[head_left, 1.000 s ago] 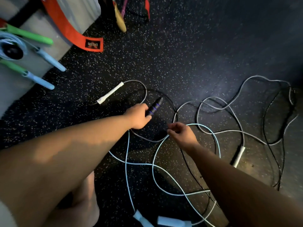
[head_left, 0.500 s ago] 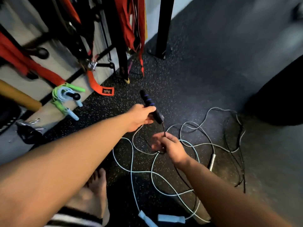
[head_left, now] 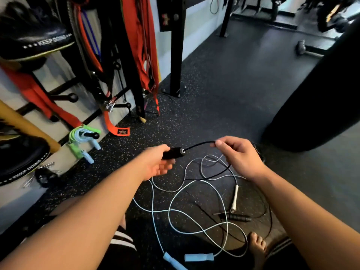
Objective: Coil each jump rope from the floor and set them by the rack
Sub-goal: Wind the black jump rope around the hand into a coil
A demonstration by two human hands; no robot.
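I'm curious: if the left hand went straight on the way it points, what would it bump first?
Probably the right hand, pinching the black cord just ahead of the left hand and its black handle; depth is hard to judge.

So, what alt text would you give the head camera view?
A person's left hand holds a black jump rope handle while the right hand pinches its black cord, above white and blue ropes tangled on the speckled floor.

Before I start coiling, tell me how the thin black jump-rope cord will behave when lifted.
Likely floppy: the thin black cord droops from the right hand to the speckled floor. Probably light, as a mere pinch carries it beside the black handle in the left hand. It may snag, since it crosses the pale ropes.
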